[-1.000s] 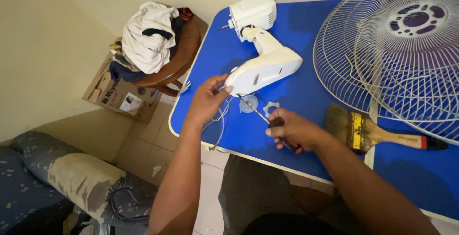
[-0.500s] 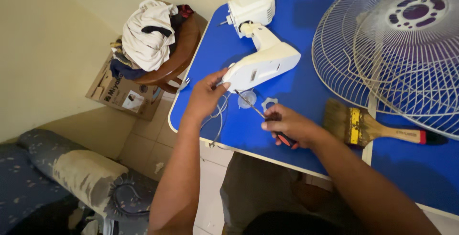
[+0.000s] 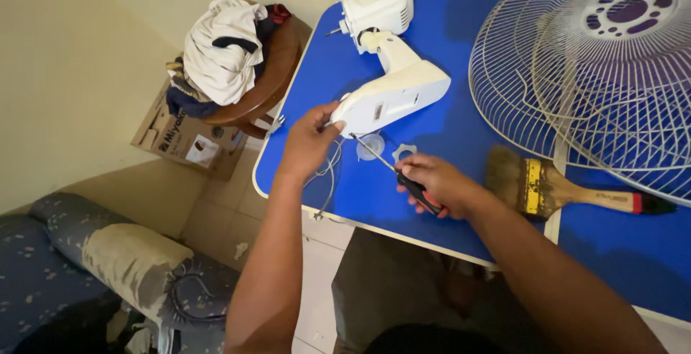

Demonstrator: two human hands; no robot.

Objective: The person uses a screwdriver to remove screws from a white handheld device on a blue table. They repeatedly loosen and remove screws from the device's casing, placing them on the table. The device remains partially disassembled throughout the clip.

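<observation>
A white fan motor housing (image 3: 392, 91) with its motor block (image 3: 378, 5) lies on the blue table (image 3: 461, 131). My left hand (image 3: 309, 142) grips the housing's near end. My right hand (image 3: 435, 185) holds a screwdriver (image 3: 403, 180) with a black and red handle, its metal shaft pointing up-left to the housing's near end. A small clear disc (image 3: 371, 147) and a small white ring piece (image 3: 404, 152) lie on the table between my hands. A thin white cord (image 3: 330, 181) hangs over the table's edge.
Two white wire fan grilles (image 3: 597, 66) lie stacked at the table's right. A wide paintbrush (image 3: 561, 190) lies beside my right wrist. A wooden chair piled with clothes (image 3: 230, 55), a cardboard box (image 3: 188, 137) and a cushion (image 3: 129, 268) are on the left.
The view has shifted a little. My hands stay in the same grip, with the screwdriver tip still at the housing's near end.
</observation>
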